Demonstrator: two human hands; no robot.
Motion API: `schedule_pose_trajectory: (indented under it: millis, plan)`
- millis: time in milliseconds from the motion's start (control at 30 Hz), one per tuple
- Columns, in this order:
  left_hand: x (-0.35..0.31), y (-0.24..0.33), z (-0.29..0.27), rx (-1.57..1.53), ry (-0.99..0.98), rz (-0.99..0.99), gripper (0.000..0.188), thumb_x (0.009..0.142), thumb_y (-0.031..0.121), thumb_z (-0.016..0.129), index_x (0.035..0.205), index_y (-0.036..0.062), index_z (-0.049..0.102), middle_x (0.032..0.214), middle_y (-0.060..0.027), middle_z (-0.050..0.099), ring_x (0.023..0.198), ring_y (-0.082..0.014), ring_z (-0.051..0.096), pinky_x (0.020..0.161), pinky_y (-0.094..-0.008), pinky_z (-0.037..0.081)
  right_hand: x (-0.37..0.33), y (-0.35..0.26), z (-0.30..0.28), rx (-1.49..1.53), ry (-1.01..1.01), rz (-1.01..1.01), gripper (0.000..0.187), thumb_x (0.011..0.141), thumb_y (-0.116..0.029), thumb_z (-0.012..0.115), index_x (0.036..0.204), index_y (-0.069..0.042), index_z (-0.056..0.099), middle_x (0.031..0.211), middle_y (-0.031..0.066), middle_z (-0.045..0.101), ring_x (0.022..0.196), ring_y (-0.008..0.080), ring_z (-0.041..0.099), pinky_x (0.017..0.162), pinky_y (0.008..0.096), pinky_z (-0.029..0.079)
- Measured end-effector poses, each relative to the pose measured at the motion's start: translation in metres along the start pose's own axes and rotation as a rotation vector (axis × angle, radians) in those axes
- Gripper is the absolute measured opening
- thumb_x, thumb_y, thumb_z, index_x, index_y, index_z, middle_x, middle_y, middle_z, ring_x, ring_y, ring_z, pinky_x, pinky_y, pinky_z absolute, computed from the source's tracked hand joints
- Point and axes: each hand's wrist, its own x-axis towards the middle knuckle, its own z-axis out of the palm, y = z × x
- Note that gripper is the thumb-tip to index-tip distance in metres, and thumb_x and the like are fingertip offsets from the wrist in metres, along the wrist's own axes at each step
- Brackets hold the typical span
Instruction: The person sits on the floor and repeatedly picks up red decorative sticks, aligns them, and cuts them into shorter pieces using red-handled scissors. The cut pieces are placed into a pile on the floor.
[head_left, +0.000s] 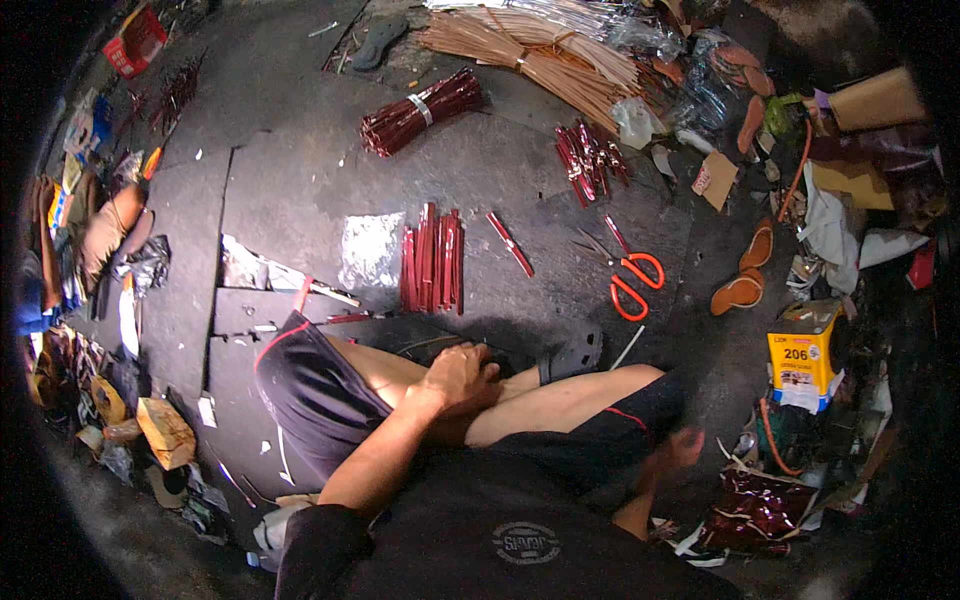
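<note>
My left hand [462, 374] rests over my crossed shins with its fingers curled; what they hold, if anything, is hidden. Beyond my right knee, my right hand [680, 450] is raised, dim and smeared, so its fingers do not read clearly. In front of my legs lies a row of dark red glossy strips [432, 262]. A single red strip [510, 244] lies to their right, and a clear plastic sheet [371, 250] to their left. Scissors with orange handles [631, 283] lie partly spread farther right, with a short red strip [617, 234] beside the blades.
A banded bundle of dark red strips [422, 110] and a smaller pile [590, 160] lie farther off. Long tan strips [535, 62] are heaped at the back. To the right are shoe soles [743, 282], a yellow box [803, 352] and red glossy sheet [760, 505]. A wooden block [166, 433] sits left.
</note>
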Motion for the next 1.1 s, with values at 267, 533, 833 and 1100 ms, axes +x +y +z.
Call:
schedule_pose_trajectory:
  millis: [267, 533, 833, 1100]
  plan:
    - [-0.013, 0.032, -0.056, -0.157, 0.016, 0.058, 0.041, 0.093, 0.033, 0.054, 0.115, -0.0008, 0.062, 0.107, -0.0248, 0.067, 0.104, -0.041, 0.064, 0.089, -0.0478, 0.051, 0.001, -0.351, -0.036, 0.529, -0.521, -0.553, 0.039, 0.094, -0.021, 0.063, 0.127, -0.001, 0.057, 0.121, 0.0149, 0.064, 0.113, 0.0258, 0.061, 0.1, 0.037, 0.045]
    - [0.004, 0.021, -0.044, 0.126, 0.063, 0.503, 0.045, 0.09, 0.037, 0.061, 0.112, -0.0017, 0.063, 0.097, -0.0277, 0.066, 0.09, -0.0427, 0.066, 0.08, -0.0485, 0.054, -0.056, -0.356, 0.013, 0.347, -0.72, -0.735, 0.034, 0.091, -0.023, 0.07, 0.114, 0.001, 0.066, 0.109, 0.0153, 0.07, 0.101, 0.0253, 0.067, 0.091, 0.0335, 0.05]
    - [0.016, -0.001, -0.063, -0.054, -0.096, 0.348, 0.043, 0.092, 0.036, 0.063, 0.111, -0.0023, 0.063, 0.104, -0.0258, 0.067, 0.103, -0.041, 0.064, 0.088, -0.0452, 0.051, -0.064, -0.317, 0.019, 0.504, -0.802, -0.548, 0.035, 0.092, -0.026, 0.068, 0.116, -0.001, 0.065, 0.11, 0.0177, 0.07, 0.103, 0.0265, 0.067, 0.091, 0.0362, 0.05]
    - [0.009, -0.003, -0.139, -0.056, 0.044, 0.098, 0.046, 0.094, 0.042, 0.059, 0.123, 0.0059, 0.061, 0.113, -0.02, 0.068, 0.106, -0.0366, 0.065, 0.092, -0.0453, 0.05, -0.06, -0.396, 0.04, 0.639, -1.078, -0.722, 0.036, 0.092, -0.025, 0.07, 0.118, -0.001, 0.063, 0.106, 0.0137, 0.069, 0.101, 0.021, 0.067, 0.087, 0.0329, 0.053]
